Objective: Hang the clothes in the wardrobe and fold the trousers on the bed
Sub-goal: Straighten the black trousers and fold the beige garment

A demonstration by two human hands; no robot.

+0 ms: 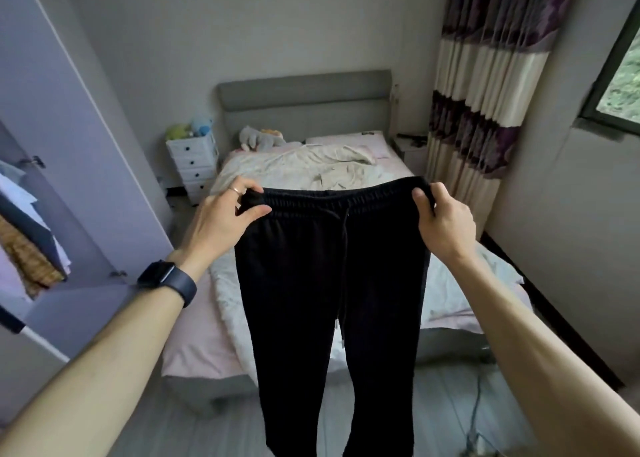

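Note:
Black drawstring trousers [311, 283] hang upright in front of me, legs dangling past the foot of the bed [194, 345]. My left hand [225, 217] pinches the left end of the elastic waistband. My right hand [446, 221] grips the right end, and the band is stretched flat between them. A light-coloured garment [332, 169] lies crumpled on the bed near the pillows. The wardrobe [62, 193] stands open at the left with clothes [27, 234] hanging inside.
A white drawer unit [194, 165] with soft toys stands left of the grey headboard [304, 99]. Striped curtains [485, 85] and a window are at the right. A cable [479, 418] lies on the floor near the bed's right corner.

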